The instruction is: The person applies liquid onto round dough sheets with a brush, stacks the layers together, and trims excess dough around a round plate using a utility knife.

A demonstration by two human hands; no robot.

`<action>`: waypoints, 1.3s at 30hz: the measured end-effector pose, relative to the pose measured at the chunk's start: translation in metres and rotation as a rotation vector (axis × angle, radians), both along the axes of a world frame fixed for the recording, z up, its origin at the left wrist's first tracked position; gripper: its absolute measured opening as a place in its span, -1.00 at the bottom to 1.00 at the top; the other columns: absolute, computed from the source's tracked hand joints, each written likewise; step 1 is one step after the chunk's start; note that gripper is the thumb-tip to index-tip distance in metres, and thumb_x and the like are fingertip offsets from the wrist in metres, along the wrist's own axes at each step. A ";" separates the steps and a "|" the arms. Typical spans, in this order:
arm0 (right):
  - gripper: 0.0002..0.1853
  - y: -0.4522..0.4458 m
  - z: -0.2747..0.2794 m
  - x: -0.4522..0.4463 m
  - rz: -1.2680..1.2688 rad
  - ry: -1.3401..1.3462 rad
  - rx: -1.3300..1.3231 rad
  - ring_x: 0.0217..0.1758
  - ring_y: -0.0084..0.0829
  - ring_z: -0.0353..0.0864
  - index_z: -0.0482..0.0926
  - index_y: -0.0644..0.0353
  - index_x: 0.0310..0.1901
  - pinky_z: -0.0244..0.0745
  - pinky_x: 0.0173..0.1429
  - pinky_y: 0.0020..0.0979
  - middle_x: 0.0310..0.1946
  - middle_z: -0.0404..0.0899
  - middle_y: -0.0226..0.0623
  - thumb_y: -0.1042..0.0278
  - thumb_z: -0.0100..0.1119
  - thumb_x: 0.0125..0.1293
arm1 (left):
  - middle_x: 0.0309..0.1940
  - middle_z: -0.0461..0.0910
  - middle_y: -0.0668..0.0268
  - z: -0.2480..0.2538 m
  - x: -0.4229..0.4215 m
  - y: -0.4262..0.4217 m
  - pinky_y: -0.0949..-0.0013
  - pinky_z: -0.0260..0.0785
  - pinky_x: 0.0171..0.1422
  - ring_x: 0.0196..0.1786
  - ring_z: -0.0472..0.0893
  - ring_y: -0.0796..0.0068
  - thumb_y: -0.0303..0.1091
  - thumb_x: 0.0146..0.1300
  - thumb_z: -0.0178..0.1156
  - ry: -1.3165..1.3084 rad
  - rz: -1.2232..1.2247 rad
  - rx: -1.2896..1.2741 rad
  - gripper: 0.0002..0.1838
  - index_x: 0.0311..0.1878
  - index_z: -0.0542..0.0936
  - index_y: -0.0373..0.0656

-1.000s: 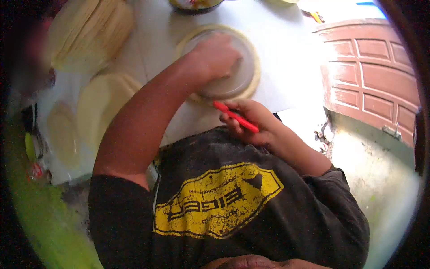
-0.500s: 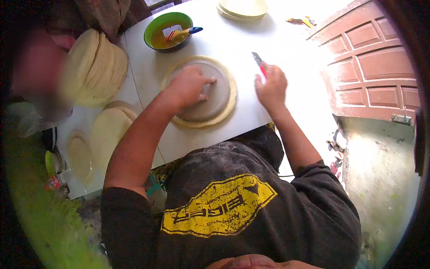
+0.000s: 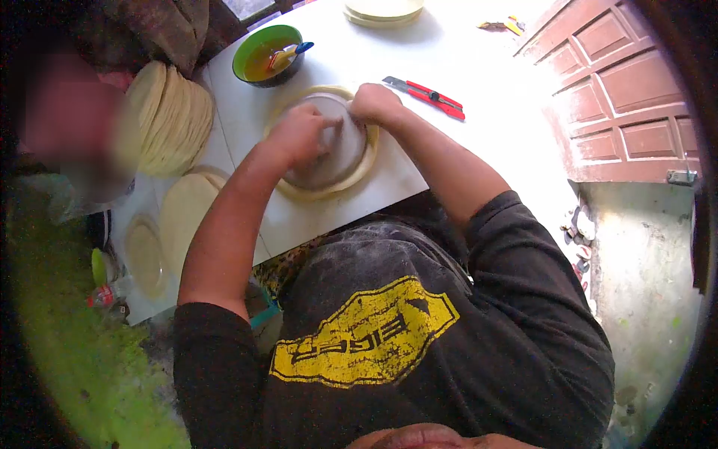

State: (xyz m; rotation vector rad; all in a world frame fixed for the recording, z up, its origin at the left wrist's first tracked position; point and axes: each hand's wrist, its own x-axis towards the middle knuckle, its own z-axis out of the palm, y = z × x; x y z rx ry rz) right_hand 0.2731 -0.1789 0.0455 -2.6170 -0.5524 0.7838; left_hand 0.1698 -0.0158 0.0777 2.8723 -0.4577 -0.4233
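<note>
round grey disc (image 3: 345, 153) | lying flat | atop pale-yellow dough (image 3: 357, 178) | dough edge showing around it

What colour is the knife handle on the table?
The knife handle is mostly red; it shows best in the head view.

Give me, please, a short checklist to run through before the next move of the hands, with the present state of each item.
1. Cutter out of both hands: ok, it lies on the table, beyond the right hand.
2. Cutter blade covered: not ok, it appears to be out.
3. Left hand on the round disc: ok.
4. Pale sheet showing around the disc: ok, its edge shows beyond the rim.
5. Right hand's hold on that edge: cannot tell, its fingertips are hidden.
6. Green bowl upright, with the brush in it: ok.
</note>
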 end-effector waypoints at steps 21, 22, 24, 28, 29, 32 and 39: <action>-0.68 -0.087 0.190 -0.070 0.187 0.241 1.511 -0.19 -0.42 0.64 0.58 0.34 -0.07 0.54 -0.01 -0.37 -0.28 0.64 -0.22 0.29 0.16 0.22 | 0.36 0.25 0.16 0.041 -0.168 0.008 0.15 0.02 0.47 0.35 0.27 0.28 -0.16 0.29 0.25 -0.979 0.500 -0.841 -0.34 0.35 0.27 -0.26; -0.68 -0.113 0.194 -0.070 0.175 0.263 1.543 -0.18 -0.42 0.63 0.58 0.34 -0.07 0.55 -0.01 -0.37 -0.27 0.64 -0.22 0.29 0.16 0.23 | 0.38 0.23 0.17 0.035 -0.158 -0.001 0.18 -0.03 0.50 0.38 0.23 0.29 -0.15 0.29 0.23 -0.902 0.570 -0.939 -0.31 0.38 0.24 -0.26; -0.68 -0.164 0.202 -0.073 0.161 0.292 1.589 -0.18 -0.41 0.63 0.58 0.34 -0.06 0.55 -0.02 -0.37 -0.26 0.64 -0.22 0.30 0.16 0.23 | 0.40 0.21 0.18 0.009 -0.144 -0.006 0.20 -0.06 0.51 0.42 0.19 0.30 -0.18 0.30 0.23 -0.733 0.666 -1.067 -0.31 0.40 0.23 -0.25; -0.69 -0.251 0.208 -0.095 0.080 0.287 1.602 -0.17 -0.40 0.63 0.57 0.33 -0.06 0.56 -0.04 -0.37 -0.23 0.64 -0.21 0.32 0.15 0.24 | 0.43 0.18 0.21 -0.027 -0.124 0.001 0.25 -0.12 0.54 0.48 0.11 0.32 -0.28 0.33 0.18 -0.475 0.809 -1.073 -0.33 0.45 0.19 -0.20; -0.69 -0.269 0.207 -0.100 0.042 0.269 1.596 -0.17 -0.39 0.63 0.57 0.33 -0.06 0.56 -0.04 -0.37 -0.22 0.63 -0.20 0.32 0.15 0.24 | 0.44 0.17 0.19 -0.028 -0.118 0.001 0.22 -0.13 0.55 0.49 0.10 0.28 -0.35 0.36 0.14 -0.467 0.796 -0.995 -0.37 0.45 0.19 -0.19; -0.70 -0.314 0.184 -0.115 -0.163 0.148 1.497 -0.16 -0.39 0.63 0.56 0.33 -0.05 0.57 -0.06 -0.37 -0.20 0.63 -0.19 0.33 0.15 0.25 | 0.45 0.15 0.15 -0.026 -0.110 -0.005 0.18 -0.13 0.55 0.50 0.09 0.23 -0.36 0.37 0.11 -0.458 0.808 -0.953 -0.39 0.45 0.19 -0.19; -0.68 -0.367 0.017 -0.130 -0.978 -0.031 0.879 -0.11 -0.52 0.53 0.47 0.38 0.04 0.44 0.07 -0.44 -0.15 0.57 -0.25 0.39 0.01 0.32 | 0.46 0.13 0.03 -0.042 -0.093 0.009 0.24 -0.02 0.53 0.50 0.15 0.20 -0.30 0.40 0.12 -0.200 1.042 -1.041 -0.35 0.49 0.13 -0.18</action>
